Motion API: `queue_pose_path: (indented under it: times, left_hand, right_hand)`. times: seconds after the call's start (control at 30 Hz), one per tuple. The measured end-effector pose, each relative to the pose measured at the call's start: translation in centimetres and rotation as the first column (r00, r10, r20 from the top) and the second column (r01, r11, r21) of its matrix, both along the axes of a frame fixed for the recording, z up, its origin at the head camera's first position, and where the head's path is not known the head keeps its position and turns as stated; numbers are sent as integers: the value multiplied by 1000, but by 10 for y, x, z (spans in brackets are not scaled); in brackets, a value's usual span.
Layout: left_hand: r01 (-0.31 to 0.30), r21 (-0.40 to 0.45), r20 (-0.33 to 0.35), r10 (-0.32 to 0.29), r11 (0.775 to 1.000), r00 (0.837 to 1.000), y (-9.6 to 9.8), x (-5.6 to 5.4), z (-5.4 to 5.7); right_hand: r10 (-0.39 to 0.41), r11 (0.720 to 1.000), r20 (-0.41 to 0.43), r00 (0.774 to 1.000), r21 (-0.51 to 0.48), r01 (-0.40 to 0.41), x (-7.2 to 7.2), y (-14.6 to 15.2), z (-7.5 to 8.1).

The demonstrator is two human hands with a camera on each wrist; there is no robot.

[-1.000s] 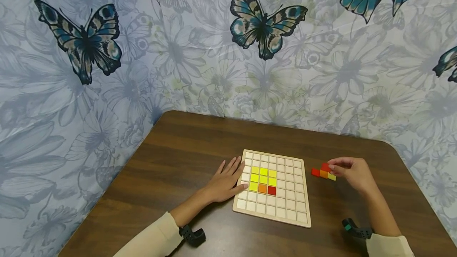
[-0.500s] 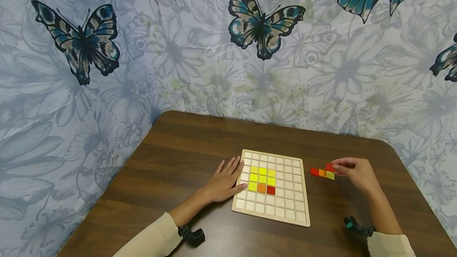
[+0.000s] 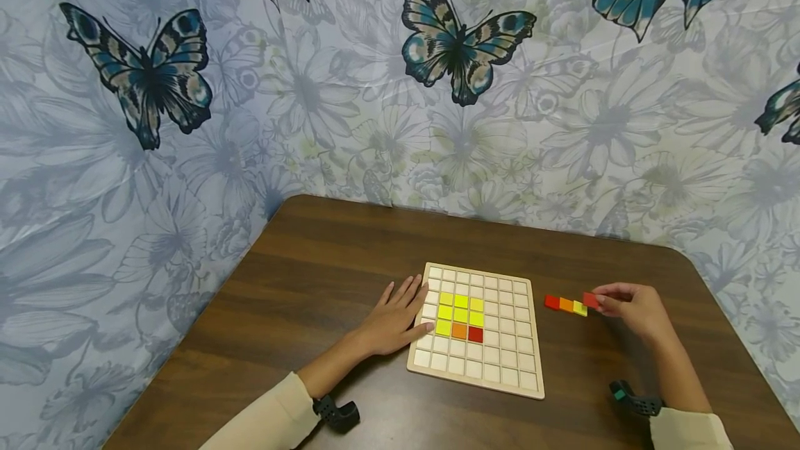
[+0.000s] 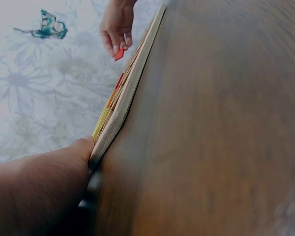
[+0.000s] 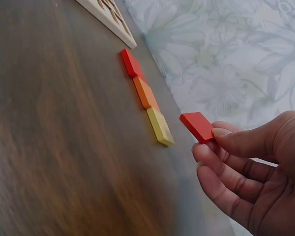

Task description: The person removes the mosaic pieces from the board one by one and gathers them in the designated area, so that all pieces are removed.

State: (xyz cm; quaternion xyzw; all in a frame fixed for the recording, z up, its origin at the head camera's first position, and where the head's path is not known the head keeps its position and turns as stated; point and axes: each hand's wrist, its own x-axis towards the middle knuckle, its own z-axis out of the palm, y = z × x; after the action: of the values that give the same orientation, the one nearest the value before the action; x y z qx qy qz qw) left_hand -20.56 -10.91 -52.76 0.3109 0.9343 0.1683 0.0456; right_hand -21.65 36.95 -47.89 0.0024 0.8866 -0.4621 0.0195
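Observation:
My right hand (image 3: 636, 307) pinches a red square tile (image 5: 197, 126) between thumb and fingers, raised above the table at the right end of a short row. That row holds a red tile (image 5: 132, 64), an orange tile (image 5: 146, 93) and a yellow tile (image 5: 160, 126), laid end to end. My left hand (image 3: 390, 318) lies with fingers spread over the left edge of a wooden grid board (image 3: 509, 385). Set in the board are several yellow tiles (image 3: 461, 314), one orange tile (image 3: 459, 330) and one dark red tile (image 3: 476, 334); its other squares are pale.
The brown wooden table (image 3: 350, 248) backs onto a wall covering (image 3: 350, 123) printed with flowers and butterflies. Black bands (image 3: 337, 414) circle both wrists below cream sleeves (image 3: 269, 415). A narrow strip of table separates the board from the tile row.
My right hand has carried the red tile rightward, from behind the orange and yellow tiles to the right end of the row. The left hand and the board stay put.

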Motion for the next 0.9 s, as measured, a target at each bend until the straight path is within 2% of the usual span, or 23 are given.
queue_pose_path:
  times: [0.47,0.9]
  left_hand:
    - [-3,-5,1,3,1000,1000,1,0,-1]
    - [-9,-6,3,9,1000,1000,2,0,-1]
  right_hand:
    - [-9,1000,60,998,7,9,0,13,-11]
    - [-13,996,83,996,92,5,-2,14,-10]
